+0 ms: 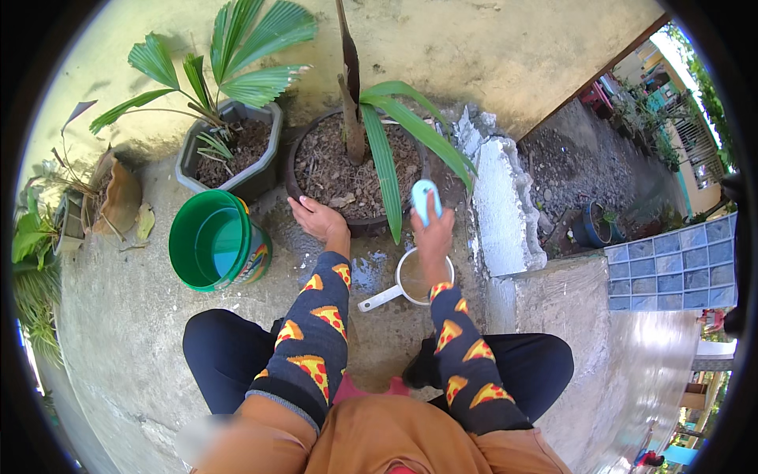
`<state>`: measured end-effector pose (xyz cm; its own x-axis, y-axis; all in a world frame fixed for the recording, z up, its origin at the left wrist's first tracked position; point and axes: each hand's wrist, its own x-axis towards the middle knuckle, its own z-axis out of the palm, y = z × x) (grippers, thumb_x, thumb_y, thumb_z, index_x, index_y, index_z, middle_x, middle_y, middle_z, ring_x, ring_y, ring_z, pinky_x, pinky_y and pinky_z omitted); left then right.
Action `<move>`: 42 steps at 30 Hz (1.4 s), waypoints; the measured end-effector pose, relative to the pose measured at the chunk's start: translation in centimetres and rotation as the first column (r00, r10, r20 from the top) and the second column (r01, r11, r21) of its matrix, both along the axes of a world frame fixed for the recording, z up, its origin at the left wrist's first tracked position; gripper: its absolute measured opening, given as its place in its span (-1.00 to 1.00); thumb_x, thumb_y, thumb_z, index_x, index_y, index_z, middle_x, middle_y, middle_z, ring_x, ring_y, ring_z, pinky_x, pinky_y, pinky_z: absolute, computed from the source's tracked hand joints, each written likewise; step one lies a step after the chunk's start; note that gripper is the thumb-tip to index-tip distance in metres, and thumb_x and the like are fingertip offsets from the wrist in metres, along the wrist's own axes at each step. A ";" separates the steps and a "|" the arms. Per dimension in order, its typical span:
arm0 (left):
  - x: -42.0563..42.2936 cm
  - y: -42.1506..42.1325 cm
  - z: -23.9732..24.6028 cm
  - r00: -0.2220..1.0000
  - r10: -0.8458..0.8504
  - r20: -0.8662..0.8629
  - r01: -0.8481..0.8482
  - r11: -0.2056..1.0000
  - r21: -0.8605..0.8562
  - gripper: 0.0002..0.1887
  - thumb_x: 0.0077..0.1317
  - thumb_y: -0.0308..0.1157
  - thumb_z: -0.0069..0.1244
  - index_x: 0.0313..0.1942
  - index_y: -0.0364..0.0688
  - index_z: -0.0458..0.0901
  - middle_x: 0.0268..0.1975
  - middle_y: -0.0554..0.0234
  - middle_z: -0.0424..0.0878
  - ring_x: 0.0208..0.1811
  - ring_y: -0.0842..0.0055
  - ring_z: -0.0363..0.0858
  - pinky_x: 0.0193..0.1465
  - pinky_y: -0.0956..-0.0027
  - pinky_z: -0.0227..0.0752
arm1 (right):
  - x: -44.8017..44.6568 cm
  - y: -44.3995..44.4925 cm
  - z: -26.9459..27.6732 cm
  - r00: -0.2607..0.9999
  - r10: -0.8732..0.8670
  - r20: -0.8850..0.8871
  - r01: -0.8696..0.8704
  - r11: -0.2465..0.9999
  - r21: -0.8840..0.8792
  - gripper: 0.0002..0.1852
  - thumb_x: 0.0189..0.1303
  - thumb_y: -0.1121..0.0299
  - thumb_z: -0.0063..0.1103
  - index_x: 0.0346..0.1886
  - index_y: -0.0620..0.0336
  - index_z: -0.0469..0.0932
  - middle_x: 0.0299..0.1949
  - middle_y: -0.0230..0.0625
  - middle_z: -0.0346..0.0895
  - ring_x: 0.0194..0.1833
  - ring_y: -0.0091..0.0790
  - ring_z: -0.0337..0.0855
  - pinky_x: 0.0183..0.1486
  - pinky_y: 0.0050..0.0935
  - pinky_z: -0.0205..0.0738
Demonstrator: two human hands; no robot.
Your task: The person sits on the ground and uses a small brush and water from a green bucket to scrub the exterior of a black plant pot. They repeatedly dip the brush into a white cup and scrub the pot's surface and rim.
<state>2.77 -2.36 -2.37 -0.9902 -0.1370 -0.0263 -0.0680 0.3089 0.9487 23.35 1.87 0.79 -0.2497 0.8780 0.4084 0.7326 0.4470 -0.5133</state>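
Observation:
A large round dark plant pot (294, 178) stands before me, filled with soil and holding a palm with long green leaves (384, 166). My left hand (320, 220) holds the front left of the pot's rim. In my right hand (434, 234) is a light-blue oval hand brush (424, 198), held against the pot's front right side; its bristles are hidden. Below that hand a white long-handled dipper (382, 297) with cloudy water rests on the wet concrete. To the left stands a green bucket (192, 260) with some water inside.
A grey octagonal pot (228, 185) with a fan palm is at the back left, beside a brown cloth-like planter (121, 198). A yellowish wall (414, 47) rises behind. Broken white concrete (503, 207) borders the right, near a blue-tiled ledge (672, 266).

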 end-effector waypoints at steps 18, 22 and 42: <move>-0.1 -0.1 -0.7 0.999 -0.032 -0.036 0.032 0.999 0.009 -0.43 0.58 -0.06 -0.34 0.40 -0.26 0.32 0.35 -0.20 0.40 0.37 -0.02 0.34 0.42 0.07 0.19 | -5.3 7.8 2.7 0.962 -0.264 0.070 0.273 0.919 -0.283 -0.37 0.39 0.05 0.10 0.48 0.00 0.29 -0.06 0.19 0.38 0.03 0.25 0.48 0.03 0.10 0.44; 0.0 -0.1 -0.6 0.999 -0.032 -0.021 0.031 0.999 -0.006 -0.44 0.58 -0.05 -0.35 0.40 -0.23 0.31 0.35 -0.20 0.40 0.37 -0.02 0.34 0.42 0.08 0.19 | -5.0 7.0 2.6 0.963 -0.269 0.017 0.262 0.921 -0.287 -0.36 0.42 0.01 0.06 0.50 -0.02 0.27 -0.12 0.14 0.37 -0.01 0.22 0.50 -0.01 0.09 0.46; 0.0 -0.3 -0.7 0.998 -0.055 -0.021 0.056 0.998 0.026 -0.43 0.60 -0.04 -0.40 0.43 -0.20 0.28 0.38 -0.22 0.35 0.40 -0.04 0.30 0.42 0.07 0.18 | -4.5 2.4 1.2 0.951 -0.308 -0.024 0.294 0.927 -0.235 -0.31 0.40 -0.15 0.02 0.50 -0.08 0.29 -0.12 0.06 0.35 -0.10 0.20 0.51 -0.02 0.01 0.42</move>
